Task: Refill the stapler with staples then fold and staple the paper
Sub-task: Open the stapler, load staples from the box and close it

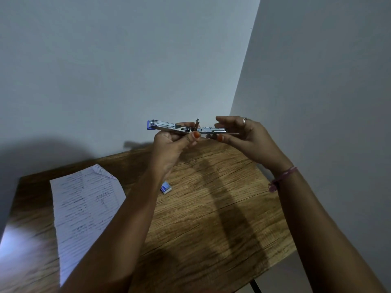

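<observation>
A silver stapler (167, 127) with a blue end is swung fully open and held flat in the air above the table's far edge. My left hand (171, 144) grips its middle near the hinge, thumb on the near side. My right hand (241, 134) pinches the right half, the staple channel, between thumb and fingers. A small blue and white staple box (165, 187) lies on the wooden table (211, 208) below my left forearm. A written sheet of paper (84, 208) lies flat on the table's left side.
The table stands in a corner between two pale walls (127, 60). Its right edge drops off near a dark leg (256, 285). My forearms cross over the table's middle.
</observation>
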Tool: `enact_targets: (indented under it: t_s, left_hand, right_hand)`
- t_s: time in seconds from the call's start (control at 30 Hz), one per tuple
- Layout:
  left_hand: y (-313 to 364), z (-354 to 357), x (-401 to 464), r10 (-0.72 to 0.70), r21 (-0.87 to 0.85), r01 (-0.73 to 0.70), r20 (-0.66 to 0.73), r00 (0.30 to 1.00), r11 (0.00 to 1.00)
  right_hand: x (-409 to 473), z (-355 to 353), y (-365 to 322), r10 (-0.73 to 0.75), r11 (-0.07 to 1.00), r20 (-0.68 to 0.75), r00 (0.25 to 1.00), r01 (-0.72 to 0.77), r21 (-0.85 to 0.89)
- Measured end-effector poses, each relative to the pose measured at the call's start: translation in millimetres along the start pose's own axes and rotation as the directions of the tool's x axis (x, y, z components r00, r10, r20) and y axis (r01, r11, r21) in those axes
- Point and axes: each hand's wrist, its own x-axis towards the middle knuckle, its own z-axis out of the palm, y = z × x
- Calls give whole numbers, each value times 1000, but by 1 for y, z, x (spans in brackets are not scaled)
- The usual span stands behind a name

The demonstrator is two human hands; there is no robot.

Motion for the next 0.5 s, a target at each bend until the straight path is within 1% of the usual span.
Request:
enact_targets:
  t_s: [0.07,0.2,0.37,0.5]
  left_hand:
    - [2,-2,1,-2,20,2,12,1000,1000]
    - [5,-6,3,10,50,-13,70,998,999]
    - [8,-8,6,34,132,-49,118,992,990]
    - [9,-8,9,33,164,-56,139,990,985]
  right_hand:
    - [0,-7,1,-21,1000,-8,1000,21,13]
    - [4,-13,-2,-95,994,-14,995,94,-50]
    - [15,-7,-6,-151,959,134,979,178,-220]
    - [25,0,-8,-134,924,221,966,203,-323]
